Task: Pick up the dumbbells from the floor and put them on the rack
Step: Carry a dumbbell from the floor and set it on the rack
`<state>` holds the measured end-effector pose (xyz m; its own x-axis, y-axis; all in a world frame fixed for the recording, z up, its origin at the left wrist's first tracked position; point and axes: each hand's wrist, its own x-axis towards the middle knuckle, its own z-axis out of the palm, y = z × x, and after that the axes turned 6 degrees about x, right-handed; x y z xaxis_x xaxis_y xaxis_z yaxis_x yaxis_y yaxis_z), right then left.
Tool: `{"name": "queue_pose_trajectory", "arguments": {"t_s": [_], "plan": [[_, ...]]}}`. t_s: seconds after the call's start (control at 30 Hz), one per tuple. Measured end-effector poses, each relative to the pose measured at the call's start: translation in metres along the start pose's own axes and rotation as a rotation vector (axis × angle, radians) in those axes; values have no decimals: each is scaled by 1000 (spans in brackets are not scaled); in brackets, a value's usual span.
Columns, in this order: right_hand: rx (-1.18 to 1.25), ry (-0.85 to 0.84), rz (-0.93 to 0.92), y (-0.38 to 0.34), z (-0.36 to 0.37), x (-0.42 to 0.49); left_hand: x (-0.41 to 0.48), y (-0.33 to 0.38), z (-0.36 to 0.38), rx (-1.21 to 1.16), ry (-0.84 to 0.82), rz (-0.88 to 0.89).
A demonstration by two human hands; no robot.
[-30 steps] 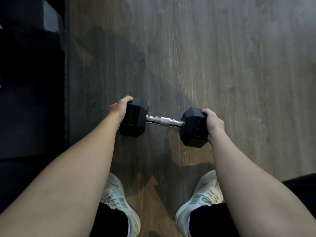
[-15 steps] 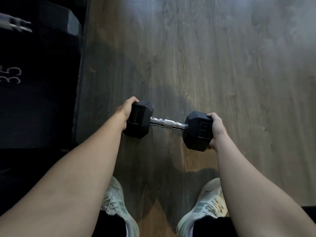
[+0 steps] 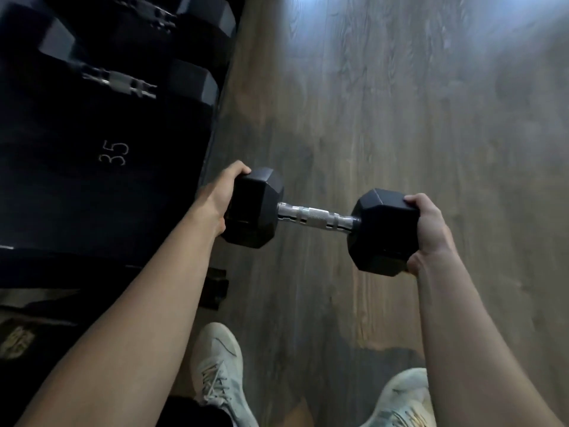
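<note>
Two hands are holding one dumbbell (image 3: 318,217) up off the floor (image 3: 400,118). The left hand (image 3: 220,198) is wrapping its fingers (image 3: 238,171) round one black end, and the right hand (image 3: 429,229) is gripping the other end. A second ago the rack (image 3: 101,167) was only peeking in at the side; now it is filling the left of the view (other dumbbells are sitting on it already). The left end is getting close to the rack, so putting it down is probably coming next.
</note>
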<state>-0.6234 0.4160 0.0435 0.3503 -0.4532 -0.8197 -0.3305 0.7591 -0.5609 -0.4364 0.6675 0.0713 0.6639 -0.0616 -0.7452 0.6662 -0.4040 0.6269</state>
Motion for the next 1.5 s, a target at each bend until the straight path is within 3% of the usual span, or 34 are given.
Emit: {"name": "queue_pose_trajectory", "arguments": {"t_s": [0.17, 0.3, 0.57, 0.77, 1.0, 1.23, 1.4, 1.5], "plan": [[41, -96, -103, -30, 49, -34, -46, 54, -53, 12, 114, 102], [52, -191, -68, -25, 100, -52, -72, 85, -102, 15, 213, 160], [35, -168, -6, 22, 209, -63, -46, 92, -191, 31, 451, 89], [-127, -203, -13, 48, 266, -52, -10, 71, -239, 4, 532, 10], [-166, -235, 22, 58, 277, -23, 17, 73, -239, 6, 642, 12], [-251, -531, -75, 76, 253, 3, 17, 65, -233, 12, 736, 61], [60, -416, -38, 100, 233, 14, 22, 51, -206, 226, 842, 133], [105, -377, -23, 100, 232, 16, 32, 57, -202, 325, 862, 151]]}}
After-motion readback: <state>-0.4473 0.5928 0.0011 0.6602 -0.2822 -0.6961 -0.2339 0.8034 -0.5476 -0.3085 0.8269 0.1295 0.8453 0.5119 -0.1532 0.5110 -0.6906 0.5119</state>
